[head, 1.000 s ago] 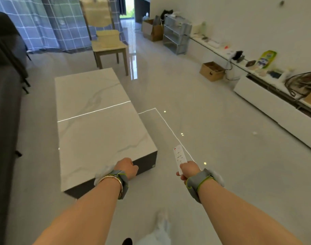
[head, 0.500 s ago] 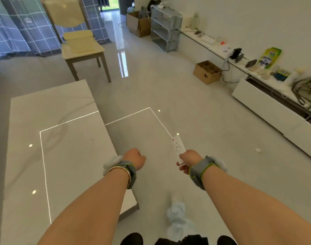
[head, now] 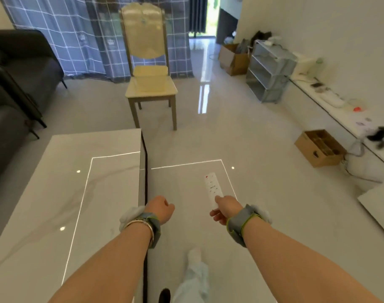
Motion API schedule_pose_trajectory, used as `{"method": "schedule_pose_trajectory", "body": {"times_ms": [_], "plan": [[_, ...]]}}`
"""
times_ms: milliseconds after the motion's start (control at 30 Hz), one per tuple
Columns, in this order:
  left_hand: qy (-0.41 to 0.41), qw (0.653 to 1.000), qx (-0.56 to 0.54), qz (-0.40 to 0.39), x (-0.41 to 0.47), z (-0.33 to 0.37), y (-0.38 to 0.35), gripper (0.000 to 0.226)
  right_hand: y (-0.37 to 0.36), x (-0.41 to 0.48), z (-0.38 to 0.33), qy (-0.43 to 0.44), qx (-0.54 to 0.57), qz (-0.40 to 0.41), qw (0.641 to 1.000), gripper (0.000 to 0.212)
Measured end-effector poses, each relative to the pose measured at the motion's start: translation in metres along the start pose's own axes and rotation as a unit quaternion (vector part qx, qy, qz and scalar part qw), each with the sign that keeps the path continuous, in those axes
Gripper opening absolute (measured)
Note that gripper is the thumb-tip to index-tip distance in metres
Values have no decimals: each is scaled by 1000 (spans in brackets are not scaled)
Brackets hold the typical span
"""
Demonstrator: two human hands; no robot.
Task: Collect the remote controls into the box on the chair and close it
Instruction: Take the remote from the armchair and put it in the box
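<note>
right hand (head: 227, 209) pinching white remote (head: 212, 190), left hand (head: 160, 209) curled in empty fist beside table (head: 55, 193), box (head: 150, 80) on chair (head: 150, 92) beyond table

The room is brightly and evenly lit by daylight from the doorway (head: 205, 16) at the far end, which is blown out to near white. That light makes a tall glare streak on the glossy floor (head: 204, 99). Thin bright lines and small light spots reflect off the floor and the polished bench (head: 55, 176). Shadows are soft and faint. The wide lens bends straight lines near the edges, and the shelf items (head: 381, 135) at far right look smeared.
</note>
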State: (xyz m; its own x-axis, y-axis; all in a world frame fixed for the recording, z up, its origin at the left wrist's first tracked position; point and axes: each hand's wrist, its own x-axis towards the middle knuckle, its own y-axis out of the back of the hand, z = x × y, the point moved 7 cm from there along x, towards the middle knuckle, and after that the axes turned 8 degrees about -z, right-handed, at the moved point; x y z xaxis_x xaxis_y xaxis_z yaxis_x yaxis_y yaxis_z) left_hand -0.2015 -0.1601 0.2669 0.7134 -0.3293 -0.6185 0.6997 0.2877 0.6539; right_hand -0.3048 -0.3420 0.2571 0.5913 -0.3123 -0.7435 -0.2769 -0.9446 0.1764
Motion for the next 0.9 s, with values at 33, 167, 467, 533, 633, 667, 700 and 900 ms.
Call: {"method": "schedule_pose_trajectory", "body": {"times_ms": [33, 167, 467, 533, 633, 667, 700, 900], "plan": [[6, 1000, -6, 11, 23, 10, 17, 28, 5, 20, -26, 8, -6, -3, 1000, 35], [18, 999, -21, 29, 104, 58, 86, 22, 27, 93, -126, 11, -21, -8, 1000, 33], [37, 998, -22, 54, 268, 141, 222, 26, 49, 249, -314, 70, -10, -28, 997, 35], [50, 996, -35, 61, 326, 155, 249, 30, 59, 305, -358, 89, -19, -17, 996, 33], [60, 996, -44, 55, 381, 172, 281, 31, 71, 364, -410, 104, -21, -1, 994, 32], [74, 995, -50, 52, 401, 178, 293, 31, 75, 386, -431, 96, -25, -1, 995, 31], [84, 993, -58, 52, 428, 188, 311, 30, 79, 412, -458, 82, -24, -11, 996, 32], [130, 983, -101, 77, 527, 200, 404, 8, 71, 529, -597, 82, -73, -26, 994, 37]]}}
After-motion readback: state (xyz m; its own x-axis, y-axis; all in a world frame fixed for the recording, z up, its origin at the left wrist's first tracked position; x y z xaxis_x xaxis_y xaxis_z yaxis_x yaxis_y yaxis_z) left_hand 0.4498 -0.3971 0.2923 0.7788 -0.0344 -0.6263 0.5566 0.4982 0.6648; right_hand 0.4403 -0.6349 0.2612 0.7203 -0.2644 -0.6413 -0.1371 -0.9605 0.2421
